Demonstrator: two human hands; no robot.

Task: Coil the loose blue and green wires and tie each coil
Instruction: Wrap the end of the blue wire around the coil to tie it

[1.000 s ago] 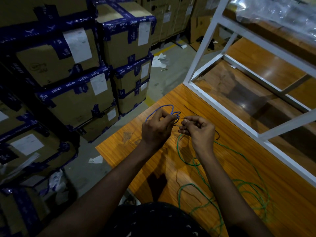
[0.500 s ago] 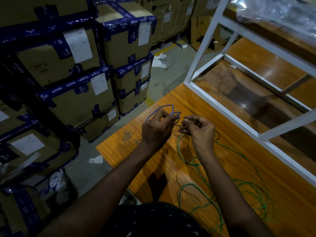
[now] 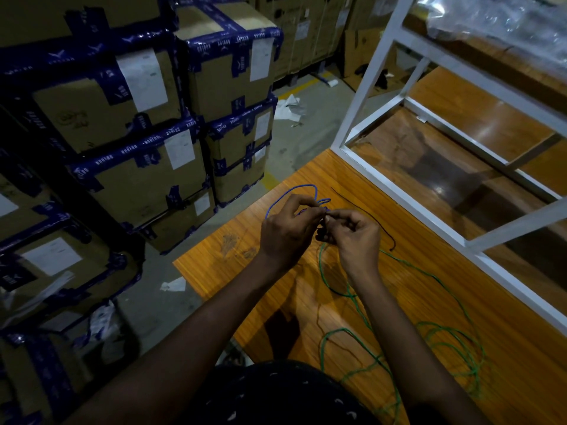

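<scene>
I am watching the thin blue wire [image 3: 303,185] arching in a small loop just past the middle of the view toward 12 o'clock, lifted off the table between both hands. The left hand [image 3: 285,234] is pinching the gathered loops between thumb and curled fingers. The right hand [image 3: 356,237] is pinching the same bunch at its 3 o'clock side, and I cannot tell whether it is also holding the thin black cord [image 3: 393,240] trailing off toward 3 o'clock. I am judging this wire to be light, springy and slick. The hold belongs where the loops cross, or they may spring open. The loose green wire [image 3: 320,263] is sprawling uncoiled toward 5 o'clock over the orange wooden table [image 3: 230,259]. A white metal frame [image 3: 368,87] is rising at 2 o'clock, and blue-taped cardboard boxes [image 3: 138,167] are standing stacked at 9 o'clock.
</scene>
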